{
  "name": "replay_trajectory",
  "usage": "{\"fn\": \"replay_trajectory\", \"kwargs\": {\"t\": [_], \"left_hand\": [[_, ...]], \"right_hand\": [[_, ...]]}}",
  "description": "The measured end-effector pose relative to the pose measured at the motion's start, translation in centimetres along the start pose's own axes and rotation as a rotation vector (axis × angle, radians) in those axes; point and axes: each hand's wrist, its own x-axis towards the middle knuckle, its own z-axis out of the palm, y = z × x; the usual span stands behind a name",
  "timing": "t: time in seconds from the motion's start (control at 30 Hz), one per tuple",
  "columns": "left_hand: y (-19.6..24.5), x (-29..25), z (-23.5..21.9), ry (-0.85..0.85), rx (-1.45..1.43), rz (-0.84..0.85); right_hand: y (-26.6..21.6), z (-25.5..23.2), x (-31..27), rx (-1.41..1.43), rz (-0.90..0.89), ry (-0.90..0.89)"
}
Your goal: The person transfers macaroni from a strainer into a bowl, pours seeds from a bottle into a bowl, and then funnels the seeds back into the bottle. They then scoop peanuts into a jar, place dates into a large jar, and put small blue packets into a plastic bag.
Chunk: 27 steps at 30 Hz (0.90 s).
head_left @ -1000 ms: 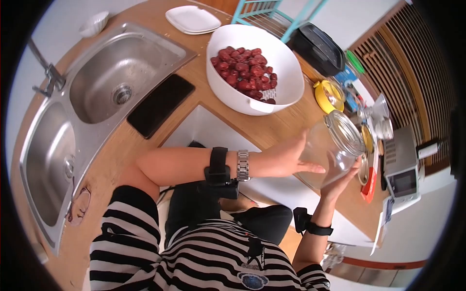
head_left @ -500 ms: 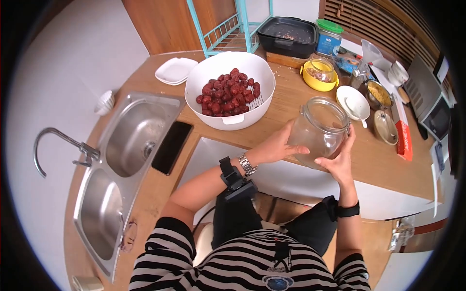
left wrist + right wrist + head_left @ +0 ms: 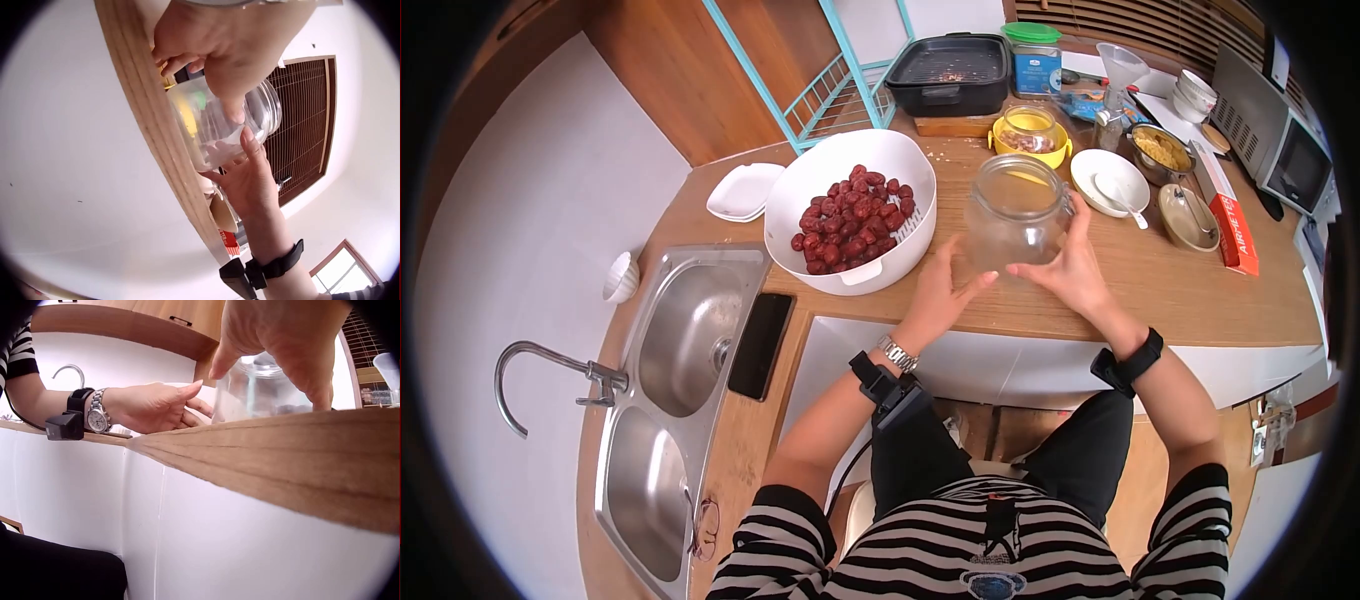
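Observation:
A clear glass jar (image 3: 1010, 240) with an open, wire-banded mouth stands upright on the wooden counter near its front edge. My right hand (image 3: 1080, 265) holds its right side, thumb at the front and fingers curving round toward the back. On the other side is my left hand (image 3: 940, 295), thumb and fingers spread loosely beside the glass. The right wrist view shows this left hand (image 3: 153, 406) relaxed, its fingertips close to the jar. To the left, a white basket (image 3: 788, 200) with drain slots holds many wrinkled red dates (image 3: 850, 225).
Behind the jar are a yellow bowl (image 3: 1055, 158) and a white dish (image 3: 1090, 173) with a spoon. A black pan (image 3: 950, 75) and turquoise rack (image 3: 840, 100) stand farther back. A phone (image 3: 760, 345) lies beside the double sink (image 3: 690, 330); a red-and-white box (image 3: 1235, 235) is right.
The jar, tilted and held between both hands at first, has come upright onto the counter. The left hand has loosened from its side. The head view has swung round.

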Motion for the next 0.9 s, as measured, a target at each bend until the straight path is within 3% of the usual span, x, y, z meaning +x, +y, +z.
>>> {"fn": "replay_trajectory", "kwargs": {"t": [0.1,0.4,0.9], "left_hand": [[-1.4,0.0,0.1,0.15,0.075,-0.031],[-2.1,-0.6,0.8,0.302,0.125,0.053],[-2.5,-0.8,0.7,0.484,-0.023,-0.04]], "right_hand": [[0.0,0.9,1.6,-0.059,0.039,0.0],[-0.1,4.1,5.9,-0.169,0.103,0.001],[1.5,9.9,12.7,-0.303,0.229,0.029]]}}
